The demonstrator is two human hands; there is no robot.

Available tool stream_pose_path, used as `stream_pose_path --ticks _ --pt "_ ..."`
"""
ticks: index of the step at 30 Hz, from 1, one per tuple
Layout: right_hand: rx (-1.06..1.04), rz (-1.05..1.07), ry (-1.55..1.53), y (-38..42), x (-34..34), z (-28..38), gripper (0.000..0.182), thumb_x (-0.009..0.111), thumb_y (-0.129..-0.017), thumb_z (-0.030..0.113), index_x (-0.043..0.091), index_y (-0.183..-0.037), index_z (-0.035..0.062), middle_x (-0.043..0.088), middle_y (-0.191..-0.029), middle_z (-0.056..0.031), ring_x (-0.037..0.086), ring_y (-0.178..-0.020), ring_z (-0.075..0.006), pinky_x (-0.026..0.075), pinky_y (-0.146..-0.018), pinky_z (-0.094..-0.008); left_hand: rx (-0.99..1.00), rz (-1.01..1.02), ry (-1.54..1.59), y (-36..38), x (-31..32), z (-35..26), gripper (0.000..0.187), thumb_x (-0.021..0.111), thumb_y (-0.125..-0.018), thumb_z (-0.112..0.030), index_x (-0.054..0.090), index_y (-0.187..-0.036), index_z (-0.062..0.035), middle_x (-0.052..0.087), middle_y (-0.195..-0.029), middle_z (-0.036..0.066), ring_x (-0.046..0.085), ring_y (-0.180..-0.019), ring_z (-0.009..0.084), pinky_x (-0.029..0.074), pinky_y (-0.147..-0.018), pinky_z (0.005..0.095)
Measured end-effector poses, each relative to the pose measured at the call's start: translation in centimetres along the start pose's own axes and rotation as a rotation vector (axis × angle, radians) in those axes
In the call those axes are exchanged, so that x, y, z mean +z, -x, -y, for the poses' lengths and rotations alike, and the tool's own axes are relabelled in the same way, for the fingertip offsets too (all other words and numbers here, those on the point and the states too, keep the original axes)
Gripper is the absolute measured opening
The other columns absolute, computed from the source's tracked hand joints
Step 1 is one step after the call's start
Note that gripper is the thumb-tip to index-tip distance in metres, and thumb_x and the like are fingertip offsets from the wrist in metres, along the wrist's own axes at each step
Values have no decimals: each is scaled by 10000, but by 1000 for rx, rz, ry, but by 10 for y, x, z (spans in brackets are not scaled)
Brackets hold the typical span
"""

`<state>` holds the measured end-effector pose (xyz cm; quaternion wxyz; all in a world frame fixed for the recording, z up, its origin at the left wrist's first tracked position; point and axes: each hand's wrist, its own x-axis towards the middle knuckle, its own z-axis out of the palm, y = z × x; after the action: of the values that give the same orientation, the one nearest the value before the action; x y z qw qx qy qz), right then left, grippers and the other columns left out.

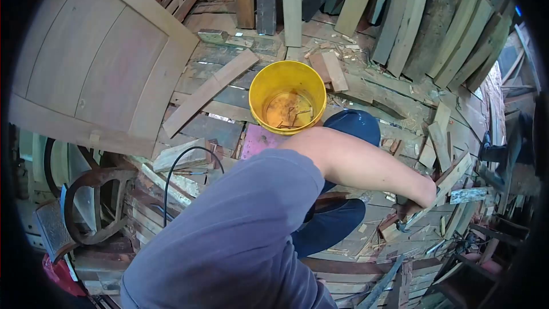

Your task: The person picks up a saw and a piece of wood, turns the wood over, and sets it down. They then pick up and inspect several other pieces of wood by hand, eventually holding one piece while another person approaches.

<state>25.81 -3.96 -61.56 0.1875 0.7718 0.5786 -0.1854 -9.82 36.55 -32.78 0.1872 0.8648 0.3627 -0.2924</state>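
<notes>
My left arm in a grey sleeve reaches across to the right over dark trousered knees. My left hand (409, 208) is bent down at the wrist, low over the wood-strewn floor. Its fingers are in shadow and mostly hidden behind the wrist. A small metallic piece (401, 227) shows just below it; its kind cannot be made out. Close to the hand lie wooden strips, among them a pale slat (454, 178). Beside the upper knee, a yellow bucket (258, 115) stands upright with a few rusty, nail-like pieces (297, 115) at its bottom. My right hand is out of view.
Wooden boards (409, 20) lean in a row along the back. A panelled wooden door (108, 51) stands at left, near a curved wooden frame (71, 212) and a black cable (167, 189). A loose plank (209, 92) and offcuts litter the slatted floor.
</notes>
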Motion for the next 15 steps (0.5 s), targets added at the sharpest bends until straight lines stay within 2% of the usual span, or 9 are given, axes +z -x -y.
stream_pose_path --ticks 1,4,6,9,11,12,13,14,15 --pt "0 -8 -9 0 3 -2 328 644 -795 286 675 -803 -40 661 -801 -255 659 -765 -415 514 -668 -460 -19 60 -51 -3 -5 -1 436 836 -533 -370 728 -912 -184 687 -907 70 633 -895 274 469 -802 405" --pt "-30 -52 -71 1 21 -16 328 647 -791 284 675 -804 -42 660 -801 -256 659 -763 -414 514 -666 -456 81 11 -28 20 -10 8 417 821 -557 -399 726 -911 -201 683 -930 72 625 -919 284 469 -801 417" --pt "-63 -52 -143 0 43 -38 328 650 -788 283 676 -804 -44 660 -801 -256 659 -762 -413 514 -665 -454 28 147 19 23 -20 8 390 783 -614 -365 714 -957 -192 672 -992 105 636 -885 322 482 -816 443" --pt "16 176 -404 -18 75 -69 355 646 -789 339 646 -866 -7 671 -920 -229 648 -920 -384 514 -775 -459 31 48 26 39 -10 6 397 768 -625 -332 717 -985 -174 679 -980 118 653 -878 335 524 -769 475" --pt "135 160 -206 -3 38 -34 349 636 -796 332 661 -876 -7 673 -927 -227 650 -923 -381 516 -783 -453 124 -45 56 19 7 11 425 772 -605 -330 729 -995 -169 695 -944 105 665 -891 323 548 -731 505" --pt "202 161 -113 1 27 -19 347 630 -800 328 669 -881 -7 674 -930 -227 651 -924 -379 516 -786 -449 79 10 5 6 8 6 418 772 -601 -332 735 -982 -162 697 -951 95 667 -885 316 548 -722 504" --pt "248 186 -129 5 22 -14 361 626 -805 338 676 -885 -10 673 -928 -232 652 -924 -379 517 -787 -447 30 60 -46 15 4 5 412 772 -597 -334 741 -968 -156 699 -958 85 670 -879 309 548 -713 502" --pt "288 213 -144 6 16 -12 375 622 -811 347 683 -888 -14 672 -926 -237 653 -923 -380 518 -787 -445 78 41 -33 24 0 5 411 762 -613 -341 742 -963 -126 699 -980 100 669 -875 315 550 -721 489" --pt "323 240 -158 7 14 -9 389 618 -816 357 690 -891 -18 671 -924 -242 654 -923 -380 519 -788 -443 17 80 17 42 -9 4 421 748 -643 -328 732 -976 -71 696 -1003 121 671 -886 310 552 -734 462"
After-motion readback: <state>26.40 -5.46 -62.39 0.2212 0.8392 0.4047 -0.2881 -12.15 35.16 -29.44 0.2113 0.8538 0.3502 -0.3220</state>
